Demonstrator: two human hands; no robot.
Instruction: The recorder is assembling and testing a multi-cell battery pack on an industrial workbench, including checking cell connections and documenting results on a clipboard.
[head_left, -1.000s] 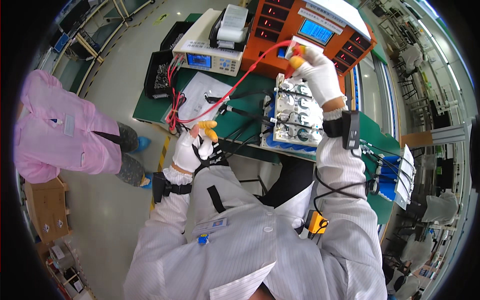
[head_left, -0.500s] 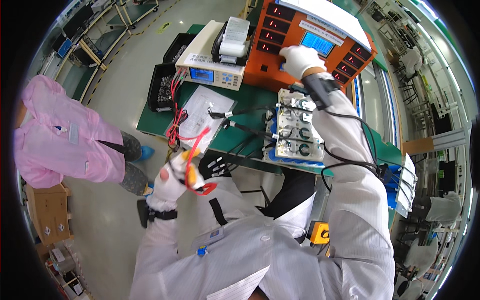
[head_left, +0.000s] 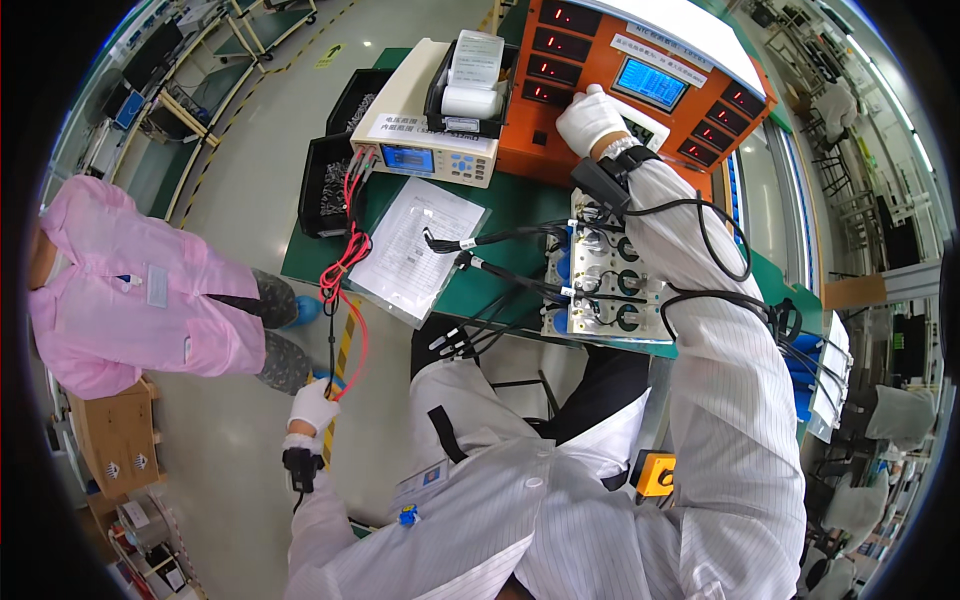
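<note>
My left hand [head_left: 314, 406], in a white glove, is closed round the lower ends of red and black test leads [head_left: 345, 265], away from the bench. The leads run up to the front of a beige bench meter [head_left: 425, 160] with a small blue screen. My gloved right hand [head_left: 590, 122] is closed against the front of an orange instrument box [head_left: 535, 128]; what its fingers hold or press is hidden. Beside it a small white-framed display [head_left: 645, 128] leans on the box. Below my right wrist lies a white fixture block [head_left: 600, 270] with round sockets and black cables.
A sleeved paper sheet [head_left: 420, 245] lies on the green bench [head_left: 490, 275]. Black bins [head_left: 325, 185] of small parts and a label-roll holder [head_left: 475, 95] are at the back left. A person in pink [head_left: 160, 290] stands left. A yellow switch box [head_left: 655, 474] is below the bench.
My left hand has moved left and down, drawing the test leads out straighter. My right hand has shifted left across the orange box and closed, showing the white-framed display.
</note>
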